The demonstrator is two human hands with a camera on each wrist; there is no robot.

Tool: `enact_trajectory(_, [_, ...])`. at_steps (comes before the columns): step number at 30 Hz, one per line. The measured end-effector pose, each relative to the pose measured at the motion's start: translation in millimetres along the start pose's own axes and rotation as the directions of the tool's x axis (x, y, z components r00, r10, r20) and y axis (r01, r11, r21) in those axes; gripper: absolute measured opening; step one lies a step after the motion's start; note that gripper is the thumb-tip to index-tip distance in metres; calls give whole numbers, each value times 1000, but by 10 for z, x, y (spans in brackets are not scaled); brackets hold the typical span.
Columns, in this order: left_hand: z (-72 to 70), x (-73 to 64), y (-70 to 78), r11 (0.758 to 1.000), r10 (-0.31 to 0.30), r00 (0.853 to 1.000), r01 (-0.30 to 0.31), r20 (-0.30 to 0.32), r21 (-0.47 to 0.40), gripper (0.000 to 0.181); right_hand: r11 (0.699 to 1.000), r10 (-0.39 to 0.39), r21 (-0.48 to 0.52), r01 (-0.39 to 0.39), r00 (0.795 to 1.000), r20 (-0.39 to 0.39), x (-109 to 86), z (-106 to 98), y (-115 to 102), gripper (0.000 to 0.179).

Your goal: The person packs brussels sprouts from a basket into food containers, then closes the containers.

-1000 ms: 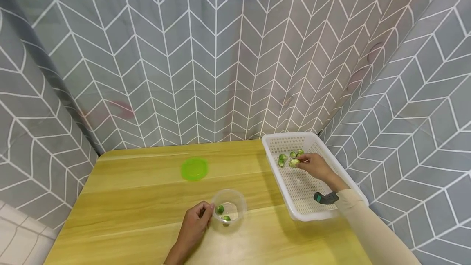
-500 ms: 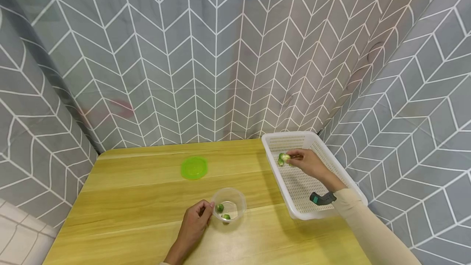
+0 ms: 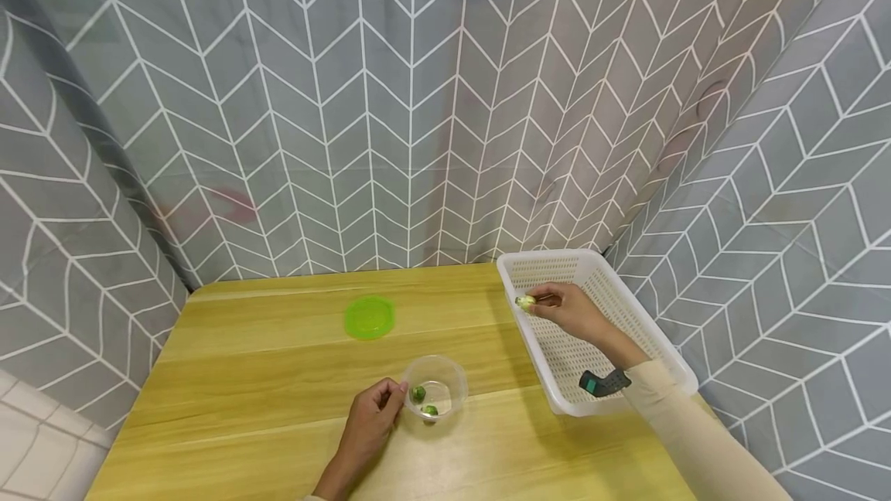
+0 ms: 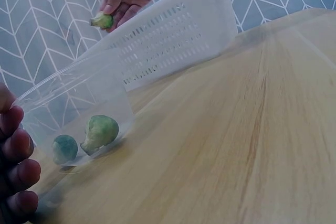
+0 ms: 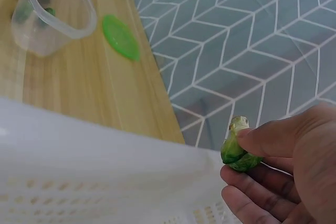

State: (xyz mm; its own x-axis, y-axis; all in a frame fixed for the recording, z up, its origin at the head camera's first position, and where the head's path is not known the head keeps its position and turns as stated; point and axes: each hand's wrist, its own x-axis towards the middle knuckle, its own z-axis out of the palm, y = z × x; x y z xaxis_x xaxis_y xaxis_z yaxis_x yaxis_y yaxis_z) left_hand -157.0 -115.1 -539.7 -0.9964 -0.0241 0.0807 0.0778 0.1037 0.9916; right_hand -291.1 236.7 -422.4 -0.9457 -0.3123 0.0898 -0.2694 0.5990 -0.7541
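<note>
In the head view my right hand point(image 3: 574, 311) is raised by the white basket's left rim, pinching a Brussels sprout point(image 3: 525, 303) between thumb and fingers. The right wrist view shows this sprout point(image 5: 240, 148) up close, pale stem end upward. My left hand point(image 3: 372, 416) holds the rim of a clear round plastic tub point(image 3: 455, 371) standing on the table. Two sprouts lie inside the tub; the left wrist view shows a larger sprout point(image 4: 101, 132) beside a smaller sprout point(image 4: 64, 148). Part of the basket's inside is hidden behind my right hand.
The white perforated basket point(image 3: 539, 373) stands at the table's right side. A flat green lid point(image 3: 369, 317) lies behind the tub on the wooden table point(image 3: 264, 377). Grey patterned curtains point(image 3: 411, 114) hang around the back and sides.
My right hand has moved left and up from among the sprouts in the basket to its left rim, carrying one sprout. My left hand and the tub have stayed in place.
</note>
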Motion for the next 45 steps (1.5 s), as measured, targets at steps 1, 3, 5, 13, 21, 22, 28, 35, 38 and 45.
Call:
enact_trajectory(1, [3,0,-2,1000,-2,1000,2,5,-2,32,1000,-5,-2,5,1000,8,-5,10,-15,29])
enact_trajectory(3, [8,-2,-7,1000,-6,1000,6,13,-4,32,1000,-13,1,13,999,29,-18,34,-49,28])
enact_trajectory(5, [6,-5,-9,1000,-9,1000,9,20,2,32,999,-30,13,29,998,48,-29,69,-87,28])
enact_trajectory(13, [-3,1,6,999,-15,1000,14,8,31,33,998,-52,38,48,992,116,-77,245,-257,29])
enact_trajectory(21, [-23,-6,27,1000,-17,1000,17,13,26,33,996,-72,58,61,976,204,-108,455,-357,29])
enact_trajectory(22, [-25,-6,24,999,-17,1000,17,14,27,33,997,-74,52,64,975,209,-110,482,-364,29])
enact_trajectory(28, [-25,3,-4,999,-13,1000,12,15,31,33,994,-94,75,78,963,253,-123,633,-443,26])
enact_trajectory(35, [-10,7,22,1000,6,1000,-6,5,29,33,994,-90,81,67,946,311,-152,798,-577,27])
enact_trajectory(38, [-13,-1,39,1000,9,1000,-9,5,22,33,994,-91,86,66,939,331,-163,874,-609,27])
enact_trajectory(45, [-6,43,-144,999,-4,1000,4,8,49,33,992,-118,93,90,922,368,-190,1077,-649,23])
